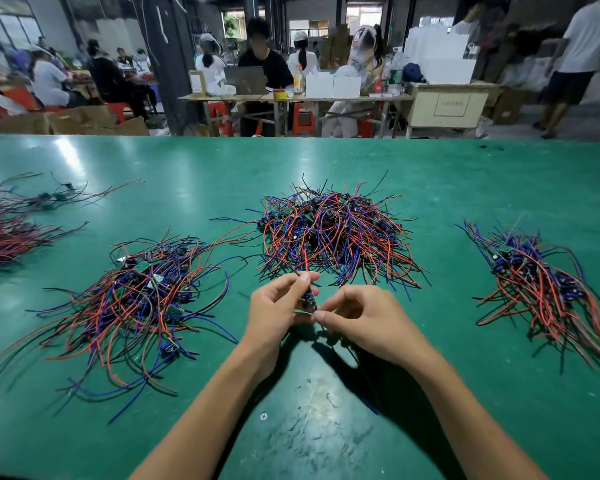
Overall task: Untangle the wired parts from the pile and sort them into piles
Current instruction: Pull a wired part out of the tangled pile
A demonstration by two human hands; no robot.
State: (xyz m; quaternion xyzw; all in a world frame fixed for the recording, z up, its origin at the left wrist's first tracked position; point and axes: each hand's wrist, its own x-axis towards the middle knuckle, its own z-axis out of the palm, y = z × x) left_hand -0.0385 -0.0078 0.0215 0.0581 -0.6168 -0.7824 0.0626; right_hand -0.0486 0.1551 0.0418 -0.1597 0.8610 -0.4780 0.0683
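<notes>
A big tangled pile (336,233) of small circuit boards with red, blue and black wires lies at the middle of the green table (326,427). Just in front of it, my left hand (278,310) and my right hand (364,317) hold one wired part (309,299) between them above the table. My left thumb and fingers pinch its upper end, where a red wire runs up toward the pile. My right fingertips pinch its lower end. Dark wires hang down under my right hand.
A spread-out pile (136,299) of wired parts lies to the left, another pile (548,292) to the right, and more wire bundles (7,223) at the far left edge. A small screw (263,416) lies near my left forearm. People sit at benches beyond the table.
</notes>
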